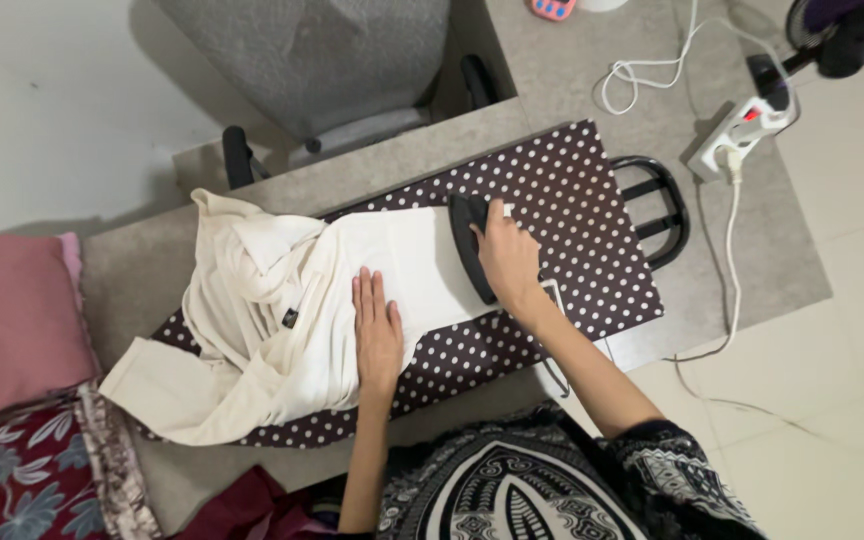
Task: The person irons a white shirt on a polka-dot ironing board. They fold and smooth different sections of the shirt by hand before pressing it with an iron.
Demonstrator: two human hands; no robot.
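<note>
A: Cream cloth, what lies on it?
B: The cream garment [292, 320] is spread over a dark polka-dot ironing board [592, 230]. The left hand [377, 335] lies flat on it, fingers straight and together, palm down, the forearm running back toward the body; it grips nothing.

A: And the other grip?
B: The right hand [508, 262] is closed around the handle of a black iron [469, 240], wrist bent, arm extended diagonally. The iron rests at the garment's right edge.

A: Surroundings?
B: A white power strip [742, 135] lies on the floor beyond the board.
</note>
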